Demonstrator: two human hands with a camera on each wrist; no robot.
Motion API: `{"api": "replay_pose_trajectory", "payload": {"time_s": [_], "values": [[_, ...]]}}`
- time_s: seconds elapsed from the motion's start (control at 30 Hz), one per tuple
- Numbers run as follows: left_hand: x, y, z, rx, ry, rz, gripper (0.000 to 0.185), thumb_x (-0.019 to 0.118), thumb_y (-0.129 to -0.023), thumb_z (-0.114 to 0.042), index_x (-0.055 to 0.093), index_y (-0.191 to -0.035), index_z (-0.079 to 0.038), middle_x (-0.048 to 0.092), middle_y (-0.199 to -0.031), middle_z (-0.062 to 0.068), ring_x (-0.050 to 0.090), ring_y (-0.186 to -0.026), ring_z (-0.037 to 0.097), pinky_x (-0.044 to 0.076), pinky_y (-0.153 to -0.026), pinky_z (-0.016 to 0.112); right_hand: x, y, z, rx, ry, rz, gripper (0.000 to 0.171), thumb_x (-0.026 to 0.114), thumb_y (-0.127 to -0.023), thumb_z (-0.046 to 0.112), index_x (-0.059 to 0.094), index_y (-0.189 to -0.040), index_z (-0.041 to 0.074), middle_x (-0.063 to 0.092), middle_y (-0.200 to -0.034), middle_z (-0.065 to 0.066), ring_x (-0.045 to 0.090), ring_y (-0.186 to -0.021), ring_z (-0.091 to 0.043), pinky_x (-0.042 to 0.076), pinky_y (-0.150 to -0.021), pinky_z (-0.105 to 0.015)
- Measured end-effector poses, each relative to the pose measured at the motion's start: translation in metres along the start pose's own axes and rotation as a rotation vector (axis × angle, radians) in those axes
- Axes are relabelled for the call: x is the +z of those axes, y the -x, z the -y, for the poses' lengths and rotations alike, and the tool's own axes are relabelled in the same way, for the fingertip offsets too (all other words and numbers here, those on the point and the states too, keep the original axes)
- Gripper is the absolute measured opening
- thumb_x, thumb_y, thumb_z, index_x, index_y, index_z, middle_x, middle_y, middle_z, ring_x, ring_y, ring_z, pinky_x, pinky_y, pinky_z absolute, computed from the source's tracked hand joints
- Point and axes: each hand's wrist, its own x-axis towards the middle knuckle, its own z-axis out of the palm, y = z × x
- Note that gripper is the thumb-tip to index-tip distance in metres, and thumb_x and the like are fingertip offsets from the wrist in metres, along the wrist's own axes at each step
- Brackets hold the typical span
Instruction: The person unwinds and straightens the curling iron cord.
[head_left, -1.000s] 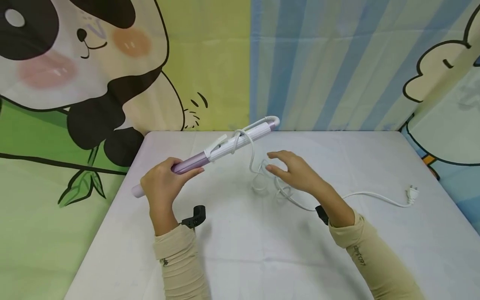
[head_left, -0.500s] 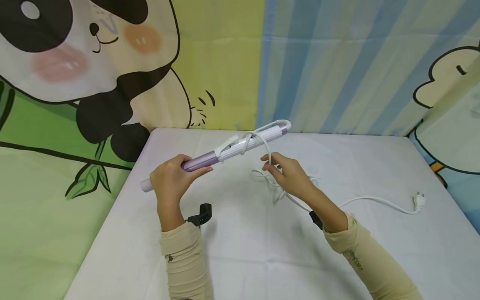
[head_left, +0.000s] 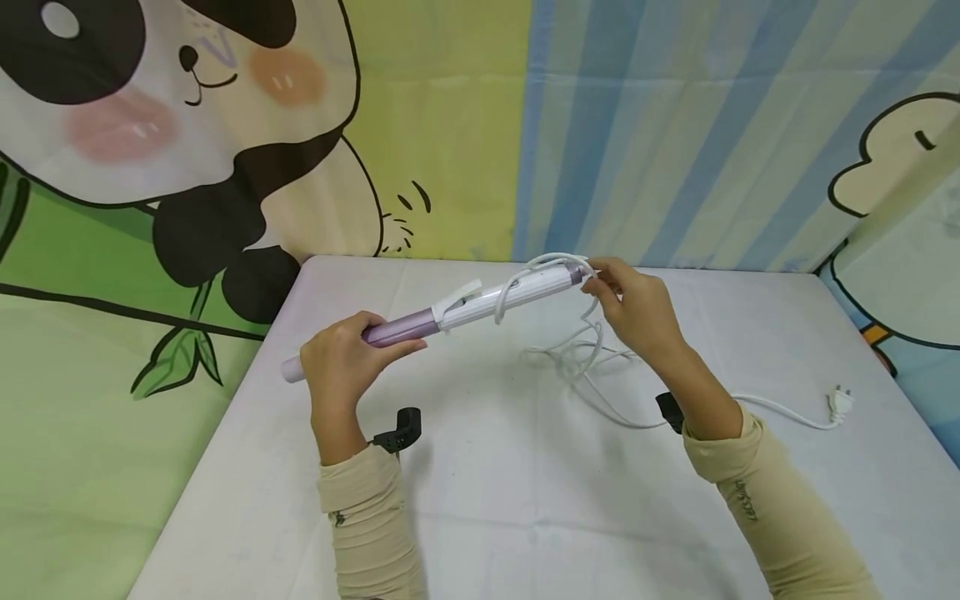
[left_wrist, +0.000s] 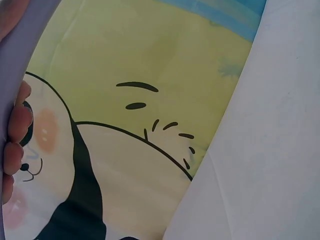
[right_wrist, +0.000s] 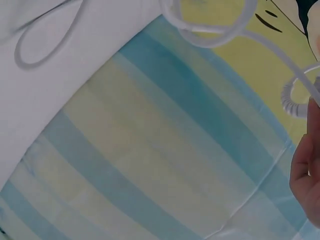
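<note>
My left hand [head_left: 339,367] grips a purple-and-white curling iron [head_left: 534,287] by its purple end and holds it slanting up to the right above the table. In the left wrist view, the purple barrel [left_wrist: 16,60] runs along the left edge, with curled fingertips [left_wrist: 20,124] behind it. At the iron's far end, my right hand [head_left: 639,310] pinches the white cord, which loops over the white handle. The rest of the cord [head_left: 630,427] hangs in loose loops below. Coils of cord [right_wrist: 217,39] cross the top of the right wrist view.
The cord's white plug [head_left: 840,404] lies on the right part of the white-covered table [head_left: 480,517]. Behind the table's far edge hangs a printed cloth backdrop [head_left: 442,125] with a panda and blue stripes. A black wrist mount [head_left: 401,429] sticks out by the left wrist.
My right hand came in bare, took the cord, then moved right and up to the iron's far end, drawing the cord along the handle. The left hand keeps its grip.
</note>
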Motion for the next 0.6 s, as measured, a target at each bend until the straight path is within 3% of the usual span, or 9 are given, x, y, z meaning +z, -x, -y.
{"api": "replay_pose_trajectory", "payload": {"time_s": [0.23,0.43,0.6], "values": [[-0.002,0.000,-0.001,-0.001,0.063,0.037,0.058,0.085,-0.048,-0.050,0.069,-0.084,-0.007,0.068,-0.071,0.009,0.057,-0.057,0.023,0.035,-0.053,0.030,-0.011,-0.003,-0.015,0.033,0.027,-0.052,0.024,0.055,-0.090,0.007,0.059,-0.112,0.000,0.069,-0.087,-0.017,0.064,-0.073,-0.030,0.036,-0.052,-0.023],[-0.002,0.001,-0.001,0.009,0.121,0.030,0.058,0.087,-0.046,-0.047,0.070,-0.083,-0.006,0.068,-0.072,0.010,0.057,-0.059,0.024,0.036,-0.054,0.031,-0.006,0.000,-0.026,0.141,0.012,0.042,0.022,0.050,-0.093,0.008,0.058,-0.112,0.000,0.067,-0.092,-0.019,0.063,-0.080,-0.032,0.044,-0.062,-0.038],[-0.003,0.000,-0.001,0.031,0.173,-0.026,0.056,0.088,-0.046,-0.043,0.070,-0.082,-0.005,0.069,-0.074,0.011,0.060,-0.061,0.026,0.038,-0.055,0.033,0.003,0.005,-0.030,0.167,0.019,0.137,0.024,0.048,-0.094,0.008,0.056,-0.115,0.000,0.068,-0.092,-0.017,0.063,-0.077,-0.031,0.042,-0.062,-0.035]]}}
